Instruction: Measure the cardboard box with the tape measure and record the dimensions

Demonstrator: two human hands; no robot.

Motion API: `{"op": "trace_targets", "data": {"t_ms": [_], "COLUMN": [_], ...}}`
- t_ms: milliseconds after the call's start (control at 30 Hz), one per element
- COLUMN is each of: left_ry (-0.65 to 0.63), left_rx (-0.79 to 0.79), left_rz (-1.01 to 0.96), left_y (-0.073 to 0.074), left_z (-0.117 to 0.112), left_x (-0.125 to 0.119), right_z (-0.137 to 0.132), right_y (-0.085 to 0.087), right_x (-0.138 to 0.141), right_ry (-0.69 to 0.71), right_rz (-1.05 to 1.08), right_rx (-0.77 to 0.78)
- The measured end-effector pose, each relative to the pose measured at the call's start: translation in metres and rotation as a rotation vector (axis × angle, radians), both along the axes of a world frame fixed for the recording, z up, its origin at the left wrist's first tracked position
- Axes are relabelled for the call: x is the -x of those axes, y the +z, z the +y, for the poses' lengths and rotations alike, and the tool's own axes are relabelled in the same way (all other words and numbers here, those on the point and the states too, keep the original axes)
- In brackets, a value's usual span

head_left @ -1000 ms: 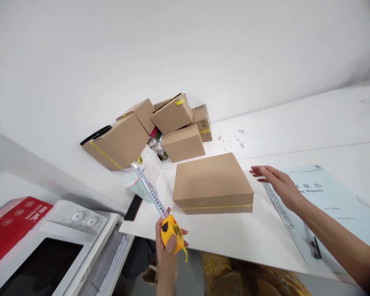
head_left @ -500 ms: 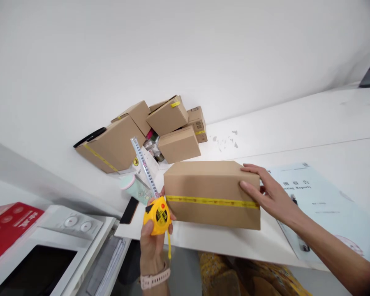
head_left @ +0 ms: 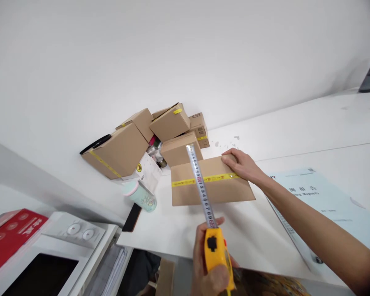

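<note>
My left hand [head_left: 211, 265] is closed round a yellow tape measure [head_left: 217, 255] near the table's front edge. Its steel blade [head_left: 200, 185] is pulled out and runs up across the front of a brown cardboard box [head_left: 211, 183] sealed with yellow tape. The box stands tipped up on its edge on the white table [head_left: 296, 135]. My right hand [head_left: 242, 164] rests on the box's top right corner, fingers curled over it, and steadies it.
A pile of several cardboard boxes [head_left: 135, 137] leans against the wall behind. A pale green cup [head_left: 140, 197] and a black phone [head_left: 132, 217] lie left of the box. A light blue report sheet [head_left: 327, 197] lies right. A white and red machine [head_left: 33, 250] stands lower left.
The box went from lying flat to standing on its edge under my right hand. My left hand carried the tape measure rightward, and the blade now lies across the box's front.
</note>
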State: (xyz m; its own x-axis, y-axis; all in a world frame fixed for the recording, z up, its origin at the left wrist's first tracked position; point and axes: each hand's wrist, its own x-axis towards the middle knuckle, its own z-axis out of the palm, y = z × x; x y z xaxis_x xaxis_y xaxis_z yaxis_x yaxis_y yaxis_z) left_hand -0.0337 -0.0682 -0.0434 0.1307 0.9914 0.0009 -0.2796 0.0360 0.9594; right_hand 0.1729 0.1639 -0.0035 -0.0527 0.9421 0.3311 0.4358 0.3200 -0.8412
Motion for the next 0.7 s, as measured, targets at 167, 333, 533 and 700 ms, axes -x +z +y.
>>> {"op": "trace_targets", "data": {"t_ms": [167,333,533,700], "left_ry": [-0.014,-0.029,-0.126,-0.153], "left_rx": [0.089,0.135,0.141,0.177], "left_rz": [-0.057,-0.143,-0.141,-0.168], "left_y": [-0.009,-0.013,-0.004,-0.005], "left_z": [0.008,0.012,0.004,0.003], "left_x": [-0.024,-0.027,-0.024,-0.023], "right_z": [0.015,0.002,0.001,0.004], "right_y": [-0.008,-0.009,-0.011,-0.012], "right_x": [0.001,-0.001,0.002,0.002], "right_ry": [0.025,0.106,0.092,0.088], "right_rz": [-0.055,-0.178,-0.446,-0.544], "right_rx": [-0.105,-0.293,-0.441,-0.486]}}
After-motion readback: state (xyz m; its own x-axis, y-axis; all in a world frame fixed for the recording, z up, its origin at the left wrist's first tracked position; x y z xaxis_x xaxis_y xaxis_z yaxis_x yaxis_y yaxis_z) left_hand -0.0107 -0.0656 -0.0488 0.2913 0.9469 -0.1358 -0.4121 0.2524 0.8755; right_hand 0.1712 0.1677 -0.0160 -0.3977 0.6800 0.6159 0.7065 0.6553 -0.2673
